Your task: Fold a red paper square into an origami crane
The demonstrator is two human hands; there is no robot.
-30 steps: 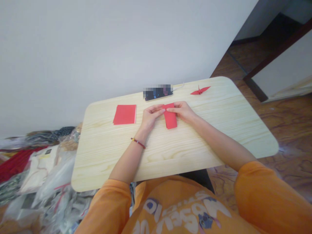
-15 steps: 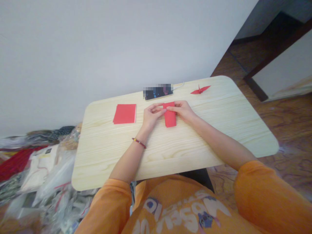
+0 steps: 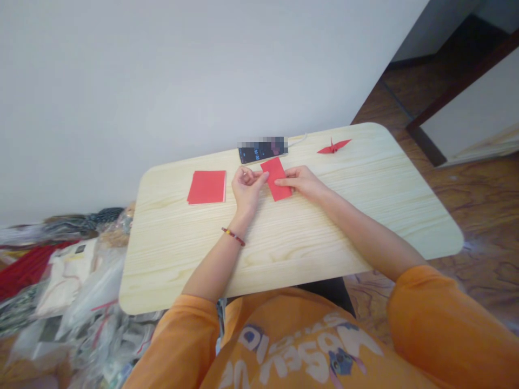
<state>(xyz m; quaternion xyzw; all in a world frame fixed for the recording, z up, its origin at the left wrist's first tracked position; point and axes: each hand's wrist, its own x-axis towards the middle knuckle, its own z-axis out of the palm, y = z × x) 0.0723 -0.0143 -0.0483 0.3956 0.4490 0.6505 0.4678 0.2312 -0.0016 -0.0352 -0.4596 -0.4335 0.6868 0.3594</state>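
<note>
A white wall (image 3: 182,81) rose behind a pale wooden table (image 3: 284,254), with a brown patterned floor (image 3: 478,216) to the right and plastic bags (image 3: 81,286) heaped to the left. On the table lay a stack of red paper squares (image 3: 206,187), a partly blurred phone (image 3: 261,153) and a red origami crane (image 3: 333,146). A folded red paper strip (image 3: 276,178) sat tilted between the hands, just below the phone. The right hand (image 3: 302,181) grasped its lower edge. The left hand (image 3: 246,189), a beaded bracelet (image 3: 233,236) at its wrist, curled loosely beside the strip; whether it held the paper could not be told.
</note>
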